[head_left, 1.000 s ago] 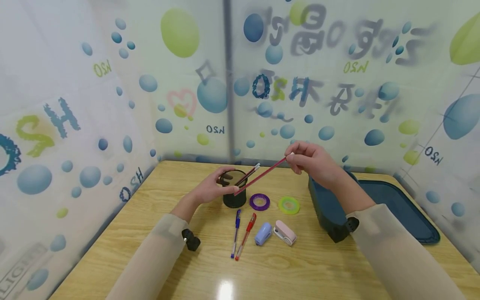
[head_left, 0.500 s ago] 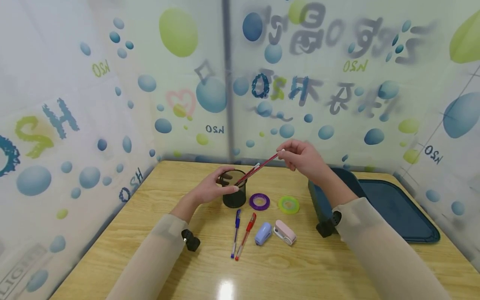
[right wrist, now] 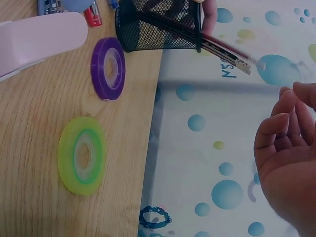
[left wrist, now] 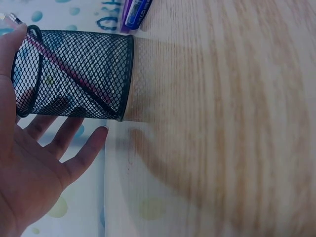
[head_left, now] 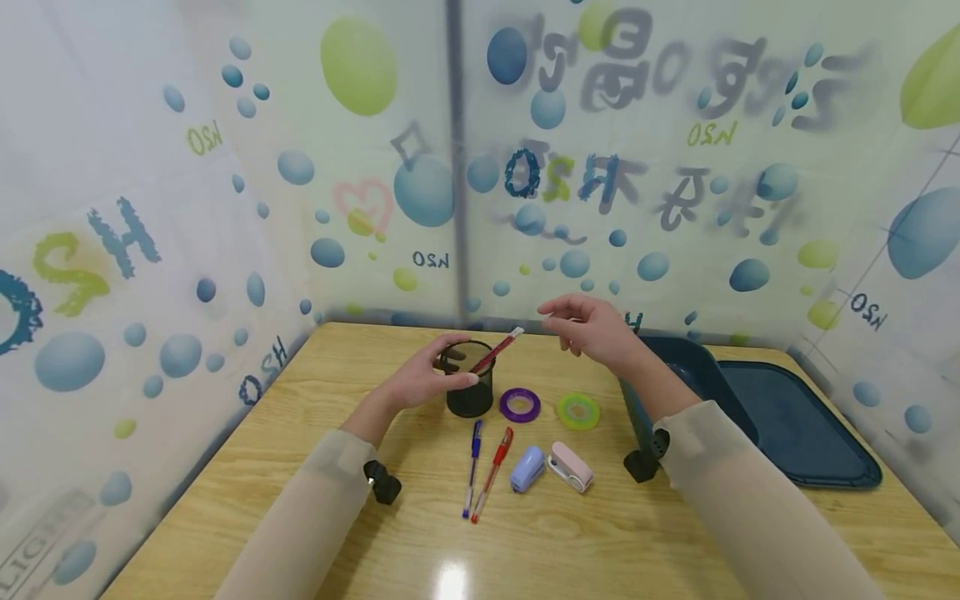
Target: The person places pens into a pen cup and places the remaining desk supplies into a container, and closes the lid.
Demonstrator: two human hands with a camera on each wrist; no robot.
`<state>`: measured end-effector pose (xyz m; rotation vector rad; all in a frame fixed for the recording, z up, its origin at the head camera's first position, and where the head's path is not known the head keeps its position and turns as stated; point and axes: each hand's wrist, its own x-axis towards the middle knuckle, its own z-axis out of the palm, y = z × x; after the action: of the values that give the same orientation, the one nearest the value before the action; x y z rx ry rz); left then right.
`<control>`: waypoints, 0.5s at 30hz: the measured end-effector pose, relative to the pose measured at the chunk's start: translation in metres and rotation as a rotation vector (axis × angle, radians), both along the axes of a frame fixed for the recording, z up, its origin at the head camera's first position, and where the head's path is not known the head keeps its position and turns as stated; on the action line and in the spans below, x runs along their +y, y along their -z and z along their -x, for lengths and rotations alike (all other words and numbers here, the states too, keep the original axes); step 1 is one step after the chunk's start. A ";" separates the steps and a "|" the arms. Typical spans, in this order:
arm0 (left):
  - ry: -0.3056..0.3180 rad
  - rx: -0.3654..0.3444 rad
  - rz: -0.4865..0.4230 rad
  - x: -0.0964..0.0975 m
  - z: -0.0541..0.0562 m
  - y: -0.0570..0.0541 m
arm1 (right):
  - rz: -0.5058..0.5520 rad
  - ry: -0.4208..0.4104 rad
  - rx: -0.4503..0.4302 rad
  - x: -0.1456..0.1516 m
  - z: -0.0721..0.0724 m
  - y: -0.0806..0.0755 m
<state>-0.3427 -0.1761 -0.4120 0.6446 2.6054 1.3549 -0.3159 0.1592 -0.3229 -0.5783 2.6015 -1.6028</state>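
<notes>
- The left hand (head_left: 423,375) wraps round the black mesh cup (head_left: 469,397), thumb on the near side of the rim, other fingers towards the far left.
- The right hand (head_left: 588,329) is loosely open, fingers slightly bent, holding nothing; it hangs to the right of the cup, near the pencils (head_left: 498,350) but apart from them.
- The pencils lean in the upright cup, their white ends poking out over the right rim.
- Right of the cup on the desk (head_left: 555,542) lie a purple tape roll (head_left: 504,406) and a yellow-green tape roll (head_left: 564,413).
- Nearer are a blue pen (head_left: 473,467), a red pen (head_left: 498,457), a lilac stapler (head_left: 528,468) and a pink stapler (head_left: 571,467).
- On the right, the right forearm covers part of a dark bin (head_left: 705,379), beside a dark tray (head_left: 810,425).
- The left wrist view shows pencil shafts slanting through the mesh towards the base; the right wrist view shows the gap between the pencil ends and the right fingers.
</notes>
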 end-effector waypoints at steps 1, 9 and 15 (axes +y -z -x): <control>-0.001 0.001 0.000 0.000 0.000 0.000 | -0.006 0.001 0.001 0.001 0.000 0.001; 0.000 0.001 -0.005 0.001 0.000 -0.001 | -0.024 0.003 -0.010 0.010 -0.003 0.004; -0.012 -0.002 0.004 0.001 0.000 0.000 | -0.051 -0.011 -0.025 0.015 -0.006 0.010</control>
<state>-0.3423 -0.1754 -0.4117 0.6271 2.6139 1.3532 -0.3102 0.1744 -0.3330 -0.5646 2.6082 -1.5261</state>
